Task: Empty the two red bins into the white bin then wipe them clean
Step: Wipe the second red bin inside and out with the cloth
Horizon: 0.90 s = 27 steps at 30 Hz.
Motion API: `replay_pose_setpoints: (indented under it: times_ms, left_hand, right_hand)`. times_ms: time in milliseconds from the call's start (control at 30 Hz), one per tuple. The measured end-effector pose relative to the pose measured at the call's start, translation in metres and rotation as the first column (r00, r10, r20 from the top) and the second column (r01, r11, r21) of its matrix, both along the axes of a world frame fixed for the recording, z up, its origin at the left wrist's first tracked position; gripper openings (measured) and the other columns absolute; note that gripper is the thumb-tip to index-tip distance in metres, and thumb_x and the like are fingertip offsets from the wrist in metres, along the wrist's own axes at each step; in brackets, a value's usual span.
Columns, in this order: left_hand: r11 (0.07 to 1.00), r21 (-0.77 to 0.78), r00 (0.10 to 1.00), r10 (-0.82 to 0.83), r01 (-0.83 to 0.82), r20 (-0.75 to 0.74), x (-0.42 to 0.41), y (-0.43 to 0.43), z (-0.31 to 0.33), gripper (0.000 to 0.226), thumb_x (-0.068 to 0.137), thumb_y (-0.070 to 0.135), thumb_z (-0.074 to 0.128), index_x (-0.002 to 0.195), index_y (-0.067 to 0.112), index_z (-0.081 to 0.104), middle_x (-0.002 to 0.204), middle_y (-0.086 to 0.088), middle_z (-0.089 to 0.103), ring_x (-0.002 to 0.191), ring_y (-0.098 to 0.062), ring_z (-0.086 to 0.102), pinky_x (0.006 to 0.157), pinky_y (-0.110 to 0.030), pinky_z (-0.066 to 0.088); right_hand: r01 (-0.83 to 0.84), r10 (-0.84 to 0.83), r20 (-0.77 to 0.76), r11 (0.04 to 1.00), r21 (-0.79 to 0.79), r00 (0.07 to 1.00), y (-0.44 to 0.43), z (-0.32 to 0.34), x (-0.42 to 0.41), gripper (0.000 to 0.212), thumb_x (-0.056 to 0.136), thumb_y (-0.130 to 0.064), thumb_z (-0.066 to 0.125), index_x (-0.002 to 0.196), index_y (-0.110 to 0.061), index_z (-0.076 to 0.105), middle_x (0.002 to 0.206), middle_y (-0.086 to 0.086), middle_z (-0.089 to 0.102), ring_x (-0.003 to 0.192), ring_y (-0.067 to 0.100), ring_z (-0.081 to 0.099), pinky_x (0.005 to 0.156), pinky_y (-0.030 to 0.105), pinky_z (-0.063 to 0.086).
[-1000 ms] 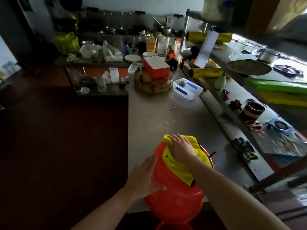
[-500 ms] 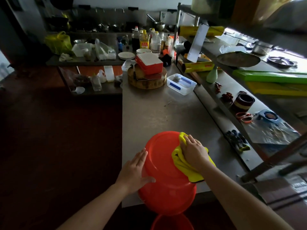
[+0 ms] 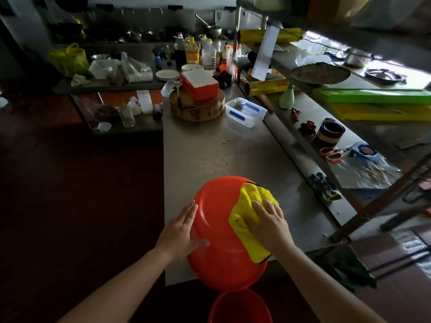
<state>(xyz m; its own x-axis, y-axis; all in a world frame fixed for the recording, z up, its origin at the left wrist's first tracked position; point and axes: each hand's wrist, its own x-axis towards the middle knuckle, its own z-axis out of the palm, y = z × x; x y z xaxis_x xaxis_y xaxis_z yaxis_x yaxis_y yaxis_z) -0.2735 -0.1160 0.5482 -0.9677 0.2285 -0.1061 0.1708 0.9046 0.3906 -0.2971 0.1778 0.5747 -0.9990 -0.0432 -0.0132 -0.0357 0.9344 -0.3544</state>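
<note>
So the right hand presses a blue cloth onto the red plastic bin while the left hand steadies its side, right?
Nearly. The head view shows a yellow cloth, not blue, under the right hand on the red plastic bin.

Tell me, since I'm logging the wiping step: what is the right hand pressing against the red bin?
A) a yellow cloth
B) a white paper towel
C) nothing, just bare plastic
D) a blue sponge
A: the right hand lies flat on a yellow cloth spread over the red bin, while the left hand rests on the bin's side.
</note>
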Motion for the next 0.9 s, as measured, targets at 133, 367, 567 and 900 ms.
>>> replay_pose_setpoints:
  times_ms: [133, 367, 567, 900]
  left_hand:
    - [1.0, 0.015, 1.0, -0.001, 0.001, 0.01, 0.001, 0.001, 0.0, 0.127, 0.071, 0.097, 0.038, 0.159, 0.023, -0.015, 0.165, 0.013, -0.02, 0.153, -0.008, -0.012, 0.125, -0.039, 0.013]
    - [0.985, 0.172, 0.997, 0.014, -0.027, 0.077, 0.005, 0.002, 0.005, 0.126, 0.072, 0.088, 0.056, 0.16, 0.029, -0.011, 0.167, 0.014, -0.011, 0.154, -0.008, -0.004, 0.125, -0.04, 0.017]
    - [0.851, 0.512, 0.988, 0.043, -0.115, 0.151, 0.006, 0.0, -0.003, 0.13, 0.065, 0.072, 0.082, 0.16, 0.04, -0.001, 0.161, 0.027, 0.018, 0.142, 0.003, 0.031, 0.111, -0.03, 0.041]
    - [0.803, 0.593, 0.991, -0.035, -0.049, 0.128, 0.003, -0.021, -0.018, 0.119, 0.066, 0.06, 0.089, 0.159, 0.038, 0.018, 0.152, 0.028, 0.041, 0.135, 0.006, 0.045, 0.103, -0.015, 0.043]
  right_hand:
    - [-0.055, 0.048, -0.164, 0.998, -0.035, 0.985, -0.006, -0.007, 0.03, 0.059, 0.095, -0.055, 0.054, 0.142, -0.02, 0.056, 0.146, 0.016, 0.052, 0.139, 0.043, 0.041, 0.101, 0.056, 0.048]
    - [-0.2, 0.211, -0.233, 0.977, 0.071, 0.949, -0.027, -0.018, 0.077, 0.063, 0.1, -0.063, 0.033, 0.152, -0.027, 0.044, 0.155, 0.006, 0.045, 0.144, 0.038, 0.038, 0.115, 0.059, 0.034]
    - [-0.312, 0.328, -0.181, 0.944, 0.109, 0.927, -0.057, -0.009, 0.059, 0.06, 0.099, -0.066, 0.035, 0.152, -0.036, 0.041, 0.155, -0.002, 0.046, 0.143, 0.032, 0.041, 0.112, 0.05, 0.039]
    - [-0.368, 0.368, 0.03, 0.919, 0.14, 0.93, -0.118, 0.016, -0.001, 0.058, 0.1, -0.063, 0.036, 0.154, -0.045, 0.027, 0.164, -0.013, 0.026, 0.147, 0.021, 0.029, 0.112, 0.046, 0.032]
